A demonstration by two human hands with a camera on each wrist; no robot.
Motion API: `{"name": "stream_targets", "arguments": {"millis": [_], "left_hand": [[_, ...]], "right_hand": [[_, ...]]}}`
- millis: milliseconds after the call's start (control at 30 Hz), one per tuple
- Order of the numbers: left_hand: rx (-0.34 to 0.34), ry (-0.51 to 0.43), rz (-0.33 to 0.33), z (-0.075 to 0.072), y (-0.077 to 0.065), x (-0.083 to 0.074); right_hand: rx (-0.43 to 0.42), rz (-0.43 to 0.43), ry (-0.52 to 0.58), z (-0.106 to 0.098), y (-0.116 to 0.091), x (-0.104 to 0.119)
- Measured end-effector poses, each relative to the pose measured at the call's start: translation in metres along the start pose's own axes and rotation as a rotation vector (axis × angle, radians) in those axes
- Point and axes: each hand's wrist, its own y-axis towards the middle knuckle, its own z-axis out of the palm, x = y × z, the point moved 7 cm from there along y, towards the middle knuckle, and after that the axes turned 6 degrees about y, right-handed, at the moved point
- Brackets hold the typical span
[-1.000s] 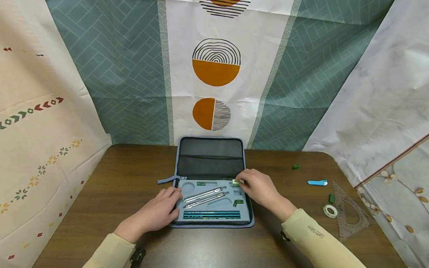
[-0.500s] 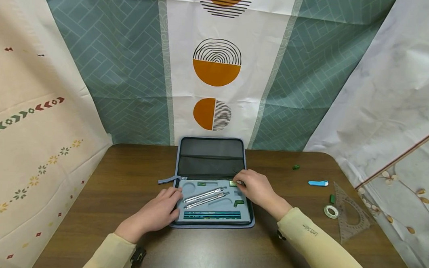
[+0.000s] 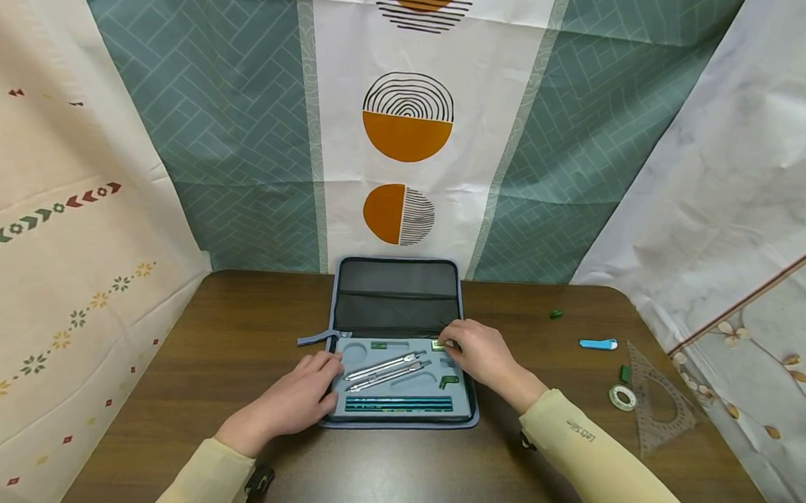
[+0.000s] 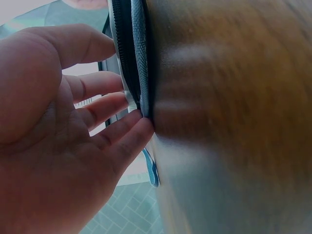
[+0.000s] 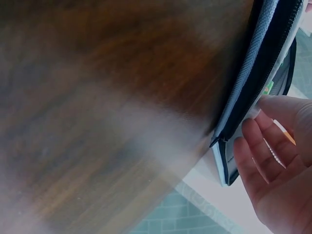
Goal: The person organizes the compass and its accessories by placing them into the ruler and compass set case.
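Head view: open case (image 3: 401, 423) is set on surface (image 3: 391, 479), its left edge touched by left hand (image 3: 299, 398), fingers relaxed. Teal pencils (image 3: 398, 404) are slotted in front, silver compasses (image 3: 383, 366) laid behind. Farther back, small green-and-white block (image 3: 437, 345) at case's upper-right corner is touched by right hand (image 3: 483, 352), fingers curled; whether pinched, can't be told.

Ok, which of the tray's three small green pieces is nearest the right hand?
The green piece in the tray's far right corner, at the right hand's fingertips; the L-shaped one lies nearer the pencils, the third farther left.
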Motion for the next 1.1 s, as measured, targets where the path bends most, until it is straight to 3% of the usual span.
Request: {"name": "stream_targets", "arguments": {"millis": [167,433,933,1100], "left_hand": [[-0.006,0.010,0.005,-0.0009,0.0001,-0.0010],[-0.074,0.026,0.052,0.0012,0.0010,0.0006],[-0.011,-0.005,0.002,0.0032,0.0026,0.0024],[-0.022,0.003,0.015,-0.0002,0.0014,-0.0010]], "right_hand": [[-0.021,-0.039,0.001,-0.0009,-0.0012,0.0015],[-0.023,-0.056,-0.006,0.0010,-0.0025,0.0014],[-0.045,-0.054,-0.014,0.0016,-0.0044,0.0034],[-0.048,-0.042,-0.014,0.0024,-0.0047,0.0029]]}}
